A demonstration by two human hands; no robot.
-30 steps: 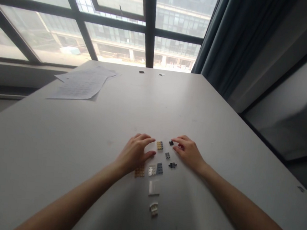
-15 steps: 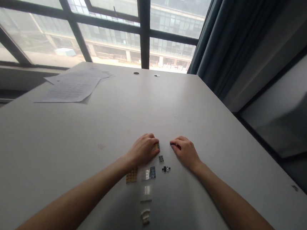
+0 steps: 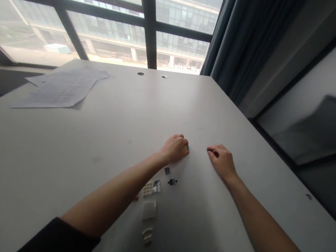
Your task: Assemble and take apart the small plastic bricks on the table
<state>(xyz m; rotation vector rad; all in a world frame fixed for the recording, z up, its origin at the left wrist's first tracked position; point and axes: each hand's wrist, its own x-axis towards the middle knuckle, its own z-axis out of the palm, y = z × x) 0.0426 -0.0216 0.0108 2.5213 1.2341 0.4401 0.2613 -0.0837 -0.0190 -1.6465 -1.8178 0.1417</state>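
Note:
My left hand point(image 3: 175, 148) is closed around a small block with a yellowish face and a grey edge point(image 3: 187, 147); most of it is hidden by the fingers. To its right, my right hand point(image 3: 222, 158) pinches a small dark piece point(image 3: 209, 150), too small to name. The two hands are apart. Below the left hand lie a small dark grey studded piece point(image 3: 167, 171) and some black-and-white bits point(image 3: 172, 182). Nearer me are pale studded pieces point(image 3: 151, 188), a whitish square piece point(image 3: 149, 210) and curved off-white pieces point(image 3: 147, 236). Brown pieces point(image 3: 136, 198) show partly beyond my left forearm.
The white table point(image 3: 122, 110) stretches toward the window. Printed paper sheets point(image 3: 62, 89) lie overlapping at its far left. Two round holes sit by the far edge. A dark curtain point(image 3: 236, 49) hangs at the right, and a small dark mark point(image 3: 308, 196) shows near the right edge.
Both hands have shifted right and away from me, and the gap between them has widened. Each keeps its piece. The view has also turned a little.

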